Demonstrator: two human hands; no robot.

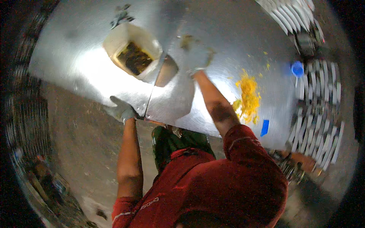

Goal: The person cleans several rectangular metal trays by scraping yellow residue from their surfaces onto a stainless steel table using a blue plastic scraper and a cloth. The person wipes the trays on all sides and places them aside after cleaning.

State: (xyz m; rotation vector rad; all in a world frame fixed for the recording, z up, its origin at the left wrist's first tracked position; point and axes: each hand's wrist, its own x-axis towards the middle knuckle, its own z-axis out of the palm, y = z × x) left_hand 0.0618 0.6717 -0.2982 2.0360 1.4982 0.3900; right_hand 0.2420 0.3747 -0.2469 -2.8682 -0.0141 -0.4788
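Note:
My left hand (121, 110), in a pale glove, is at the near edge of a metal table (114, 85), thumb spread from the fingers, with nothing seen in it. My right hand (198, 58), also gloved, is over the table to the right of a seam and blurred by motion. Small brownish-yellow bits (186, 41) show at its fingers; whether it grips them is unclear. To its left stands an off-white square tub (114, 42) holding a dark, wet-looking mass (135, 58) with yellowish liquid. A loose heap of yellow shreds (249, 95) lies beyond my right forearm.
A blue rectangle (264, 127) lies flat near the table's right end, and a blue round object (297, 69) is at that edge. Rows of pale slats (316, 136) line the right side. A blurred dark-and-grey item (122, 15) lies behind the tub.

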